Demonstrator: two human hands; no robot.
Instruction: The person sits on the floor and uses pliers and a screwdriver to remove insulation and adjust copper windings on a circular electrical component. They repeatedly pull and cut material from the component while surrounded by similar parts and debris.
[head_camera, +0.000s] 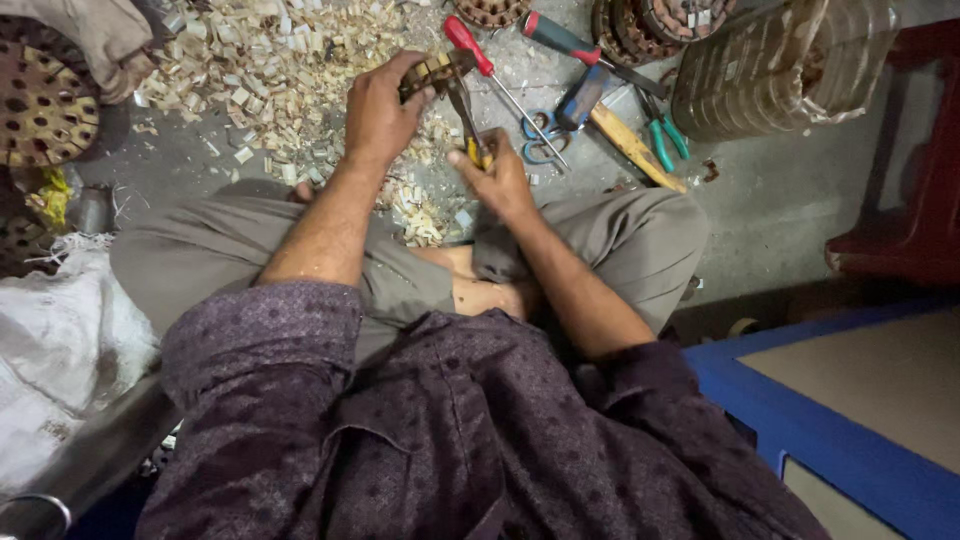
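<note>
The person sits cross-legged on the floor (780, 220), and the left hand (380, 110) is clenched around a small round slotted metal part (432, 72), holding it just above the floor in front of the knees. The part sticks out past the fingers on the far side of that grip, toward the right hand. The right hand (497, 172) is closed on the yellow-handled end of a pair of pliers (468, 118), whose dark nose reaches up and meets the part held in the other hand.

Directly beneath both hands lies a pile of pale shavings and chips (270, 70), spread wide toward the far left part of the floor. Just right of the hands a red-handled screwdriver (490, 72) lies slanted, beside blue-handled scissors (540, 140), a screwdriver with a green and red handle (580, 50), green-handled pliers (662, 135) and a wooden-handled tool (630, 145).

Farther right a clear plastic container (780, 65) lies on its side; it seems to hold dark pieces, though what they are I cannot tell. At the far left edge sits a rusty round perforated disc (45, 105), with a white sack (60, 340) nearer. A blue-edged board (830, 420) fills the near right corner.
</note>
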